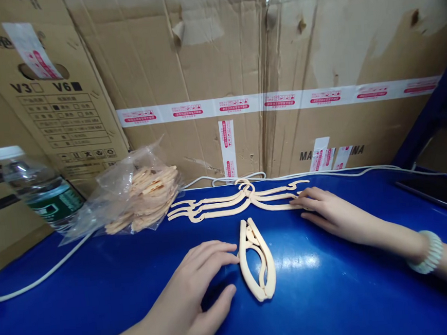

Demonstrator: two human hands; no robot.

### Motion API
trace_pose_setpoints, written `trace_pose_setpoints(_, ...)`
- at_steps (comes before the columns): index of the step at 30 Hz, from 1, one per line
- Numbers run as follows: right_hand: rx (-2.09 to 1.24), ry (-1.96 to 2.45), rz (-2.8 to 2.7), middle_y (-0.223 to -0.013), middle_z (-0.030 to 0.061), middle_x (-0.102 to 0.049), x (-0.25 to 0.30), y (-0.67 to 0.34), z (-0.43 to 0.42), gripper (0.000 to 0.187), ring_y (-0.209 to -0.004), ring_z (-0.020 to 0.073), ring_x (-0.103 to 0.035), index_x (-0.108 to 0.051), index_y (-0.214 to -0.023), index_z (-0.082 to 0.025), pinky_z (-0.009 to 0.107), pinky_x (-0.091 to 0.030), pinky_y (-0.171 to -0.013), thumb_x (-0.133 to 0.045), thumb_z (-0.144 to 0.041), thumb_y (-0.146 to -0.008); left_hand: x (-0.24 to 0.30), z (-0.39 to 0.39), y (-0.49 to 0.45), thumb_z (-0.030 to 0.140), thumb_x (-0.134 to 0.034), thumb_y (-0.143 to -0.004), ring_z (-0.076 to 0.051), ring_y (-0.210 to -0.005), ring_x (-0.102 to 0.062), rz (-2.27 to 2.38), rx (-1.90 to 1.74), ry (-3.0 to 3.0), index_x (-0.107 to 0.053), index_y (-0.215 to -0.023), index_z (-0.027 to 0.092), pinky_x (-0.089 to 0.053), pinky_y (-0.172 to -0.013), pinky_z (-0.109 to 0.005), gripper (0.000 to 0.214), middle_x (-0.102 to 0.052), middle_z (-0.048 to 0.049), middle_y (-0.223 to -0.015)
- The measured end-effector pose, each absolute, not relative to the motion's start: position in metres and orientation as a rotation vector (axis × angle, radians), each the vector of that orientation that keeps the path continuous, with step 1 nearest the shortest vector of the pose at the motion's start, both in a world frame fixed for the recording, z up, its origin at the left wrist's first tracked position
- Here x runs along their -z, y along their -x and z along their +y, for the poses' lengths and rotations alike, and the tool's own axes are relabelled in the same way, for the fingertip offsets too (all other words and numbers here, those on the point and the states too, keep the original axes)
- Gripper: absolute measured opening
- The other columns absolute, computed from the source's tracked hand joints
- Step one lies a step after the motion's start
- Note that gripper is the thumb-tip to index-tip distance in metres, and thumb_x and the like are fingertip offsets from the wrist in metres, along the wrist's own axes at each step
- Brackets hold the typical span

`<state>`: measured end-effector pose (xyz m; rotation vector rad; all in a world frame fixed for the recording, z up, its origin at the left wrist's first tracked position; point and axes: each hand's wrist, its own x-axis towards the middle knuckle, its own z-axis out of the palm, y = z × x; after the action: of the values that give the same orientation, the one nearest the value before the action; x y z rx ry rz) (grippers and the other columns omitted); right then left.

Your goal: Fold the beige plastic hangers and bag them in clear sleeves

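Observation:
A folded cream-coloured plastic hanger [269, 267] lies on the blue table, its two arms swung together around the hook. Beside its left edge is my left hand [202, 288], fingers spread and fingertips at or very near the hanger; whether they touch cannot be told. Behind it, several unfolded hangers [226, 204] of the same kind lie overlapped, hooks pointing to the back. My right hand [331, 213] is at their right end, fingers stretched over the tips of the arms and thumb apart. Its fingers hide the nearest hanger's end. A pale beaded bracelet [427, 252] circles the right wrist.
On the left, a clear plastic bag [133, 195] holds many folded hangers, next to a water bottle [43, 187] with a green label. Cardboard boxes [199, 61] wall off the back. A white cable [347, 171] runs along the rear; a dark flat device [438, 199] lies at right.

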<state>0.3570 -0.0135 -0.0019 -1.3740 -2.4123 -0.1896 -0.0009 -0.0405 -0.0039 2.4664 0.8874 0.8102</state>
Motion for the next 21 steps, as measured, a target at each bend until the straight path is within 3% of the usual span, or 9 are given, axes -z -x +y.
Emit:
trace_pose_setpoints(8,0.027,1.423,-2.36,-0.088,0.009,-0.062,-0.002,-0.351,-0.016,0.016,-0.082,0.0251,-0.059,-0.057,-0.086,-0.021,0.04,-0.05,-0.075,-0.047,-0.028,-0.096,0.002,-0.038,0.001,0.021,-0.053,-0.09,-0.025,-0.119,-0.058,0.896,-0.793,-2.41,-0.063,-0.111,0.029,-0.043,-0.104,-0.043,0.025,-0.066,-0.0053,-0.127)
trace_pose_setpoints(11,-0.022,1.443,-2.344,-0.084,0.0068,-0.062,-0.005,-0.352,-0.018,0.015,-0.075,0.0225,-0.059,-0.052,-0.083,-0.022,0.035,-0.048,-0.068,-0.048,-0.03,-0.095,0.002,-0.037,0.001,0.02,-0.052,-0.09,-0.024,-0.118,-0.059,0.9,-0.816,-2.387,-0.062,-0.11,0.03,-0.044,-0.102,-0.039,0.024,-0.065,-0.0033,-0.126)
trace_pose_setpoints(16,-0.147,1.43,-2.254,-0.074,0.0009,-0.061,-0.019,-0.357,-0.02,0.014,-0.061,0.0173,-0.055,-0.045,-0.088,-0.024,0.028,-0.043,-0.058,-0.045,-0.035,-0.098,-0.002,-0.036,0.002,0.02,-0.053,-0.09,-0.023,-0.117,-0.06,0.92,-0.809,-2.332,-0.061,-0.11,0.029,-0.045,-0.102,-0.037,0.023,-0.066,-0.0023,-0.124)
trace_pose_setpoints(21,-0.205,1.417,-2.144,-0.076,0.0019,-0.067,-0.032,-0.356,-0.03,0.026,-0.066,0.02,-0.063,-0.049,-0.114,-0.023,0.029,-0.046,-0.061,-0.046,-0.043,-0.098,-0.002,-0.031,0.002,0.027,-0.053,-0.091,-0.027,-0.121,-0.058,0.985,-0.815,-2.191,-0.063,-0.105,0.027,-0.043,-0.105,-0.044,0.017,-0.063,-0.0052,-0.128)
